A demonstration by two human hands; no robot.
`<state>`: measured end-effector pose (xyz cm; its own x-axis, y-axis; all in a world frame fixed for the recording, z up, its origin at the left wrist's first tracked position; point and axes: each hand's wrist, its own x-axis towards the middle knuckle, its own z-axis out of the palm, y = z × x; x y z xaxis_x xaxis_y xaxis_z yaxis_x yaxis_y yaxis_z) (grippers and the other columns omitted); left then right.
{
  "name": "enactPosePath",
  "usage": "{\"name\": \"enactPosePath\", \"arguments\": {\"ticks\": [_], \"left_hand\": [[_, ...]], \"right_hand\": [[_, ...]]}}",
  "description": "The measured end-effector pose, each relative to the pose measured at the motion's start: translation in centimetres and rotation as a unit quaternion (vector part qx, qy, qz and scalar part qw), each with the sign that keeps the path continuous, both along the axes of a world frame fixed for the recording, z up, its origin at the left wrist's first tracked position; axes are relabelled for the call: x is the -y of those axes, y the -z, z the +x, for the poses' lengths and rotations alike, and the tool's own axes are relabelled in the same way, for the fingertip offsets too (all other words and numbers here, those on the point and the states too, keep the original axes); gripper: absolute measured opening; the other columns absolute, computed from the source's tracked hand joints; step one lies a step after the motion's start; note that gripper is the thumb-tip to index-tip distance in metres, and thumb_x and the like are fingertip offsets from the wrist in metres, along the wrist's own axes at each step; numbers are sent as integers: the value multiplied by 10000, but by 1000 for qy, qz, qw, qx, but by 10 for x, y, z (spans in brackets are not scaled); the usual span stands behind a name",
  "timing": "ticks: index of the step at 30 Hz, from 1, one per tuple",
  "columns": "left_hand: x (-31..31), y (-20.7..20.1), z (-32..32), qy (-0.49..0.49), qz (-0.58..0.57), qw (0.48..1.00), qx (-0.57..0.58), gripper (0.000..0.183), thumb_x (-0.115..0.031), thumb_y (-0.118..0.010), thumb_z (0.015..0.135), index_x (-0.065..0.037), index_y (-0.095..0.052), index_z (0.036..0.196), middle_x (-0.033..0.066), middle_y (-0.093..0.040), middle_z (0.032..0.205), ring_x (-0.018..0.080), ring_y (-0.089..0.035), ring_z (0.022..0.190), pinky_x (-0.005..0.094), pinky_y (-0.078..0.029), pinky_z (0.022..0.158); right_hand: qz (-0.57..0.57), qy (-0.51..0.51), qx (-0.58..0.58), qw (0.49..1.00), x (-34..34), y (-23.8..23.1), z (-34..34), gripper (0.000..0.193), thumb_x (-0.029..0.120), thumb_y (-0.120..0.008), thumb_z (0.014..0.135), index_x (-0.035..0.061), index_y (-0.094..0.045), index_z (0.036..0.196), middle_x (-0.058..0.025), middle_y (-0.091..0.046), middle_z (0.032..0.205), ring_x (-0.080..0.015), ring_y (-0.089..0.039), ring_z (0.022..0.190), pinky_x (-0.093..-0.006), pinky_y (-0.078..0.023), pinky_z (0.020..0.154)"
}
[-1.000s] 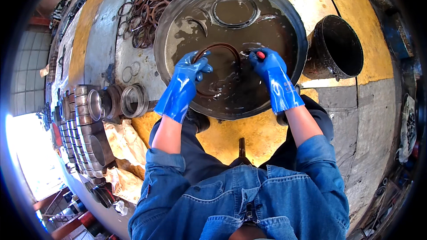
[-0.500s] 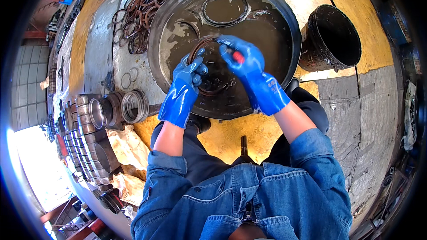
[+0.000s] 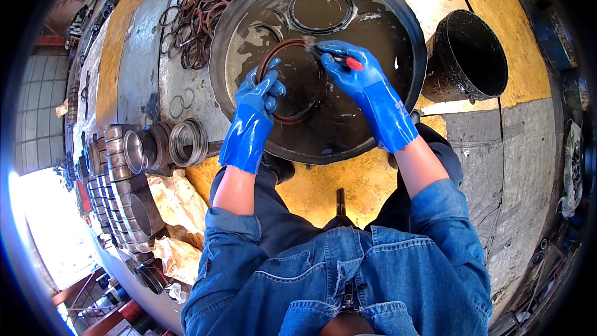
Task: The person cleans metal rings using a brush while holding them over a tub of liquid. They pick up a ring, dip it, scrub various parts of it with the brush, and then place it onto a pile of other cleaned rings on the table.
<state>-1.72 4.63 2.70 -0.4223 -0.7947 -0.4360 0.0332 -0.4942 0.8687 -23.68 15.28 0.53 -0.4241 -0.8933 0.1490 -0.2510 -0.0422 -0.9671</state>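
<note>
Both my hands wear wet blue rubber gloves. My left hand (image 3: 258, 94) is closed round the left side of a reddish-brown ring (image 3: 292, 118), tilted over a wide round metal basin (image 3: 225, 96) of murky brown liquid. Between the fingers of my right hand (image 3: 353, 70) is a brush (image 3: 354, 63) with a red-ended handle. Its bristles, partly blurred, meet the ring's upper right edge. Farther back in the basin, another large ring (image 3: 320, 28) lies in the liquid.
A heap of rusty rings (image 3: 211, 6) lies beyond the basin's left side. A dark bucket (image 3: 435, 65) stands to its right. At left are stacked metal cylinders (image 3: 124, 180), a bundle of thin rings (image 3: 188, 143) and crumpled brown paper (image 3: 177, 196).
My right hand has moved a little right and downward, and the brush shows more plainly. The ring has turned slightly, with my left hand still round it.
</note>
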Motion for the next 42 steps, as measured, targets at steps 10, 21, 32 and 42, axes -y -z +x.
{"name": "enactPosePath", "arguments": {"ticks": [10, 21, 32, 42], "left_hand": [[-7, 0, -11, -1, -44, 999, 25, 380, -112, -676, 988, -57, -638, 1362, 30, -645, 705, 58, -466, 470, 195, -294, 413], [-17, -26, -11, 123, -142, 978, 92, 338, -323, -656, 1012, -126, -691, 1284, 23, -703, 793, 80, -641, 699, 231, -496, 598], [-24, 22, -24, 101, -119, 985, -67, 236, -194, -688, 961, -52, -678, 1150, 38, -676, 767, 109, -632, 616, 250, -475, 523], [-23, -3, -14, 60, -165, 983, -46, 214, -181, -681, 956, -33, -681, 1111, 39, -677, 829, 105, -612, 694, 265, -481, 603]], "right_hand": [[275, -84, 124, 950, -23, 31, 17, 247, 208, -716, 959, 36, -764, 1129, -47, -761, 935, -97, -662, 810, -277, -545, 766], [-134, -74, -353, 923, -10, -9, 8, 440, 35, -667, 896, 103, -681, 1331, -165, -744, 945, -332, -704, 719, -380, -558, 648], [267, -93, 81, 956, -16, 71, -8, 243, 150, -721, 951, 3, -716, 1145, -40, -724, 958, -125, -631, 768, -279, -507, 696], [-4, -114, -174, 978, -9, 33, -4, 330, 75, -642, 983, 1, -657, 1305, -136, -717, 1216, -243, -696, 1047, -372, -534, 963]]}}
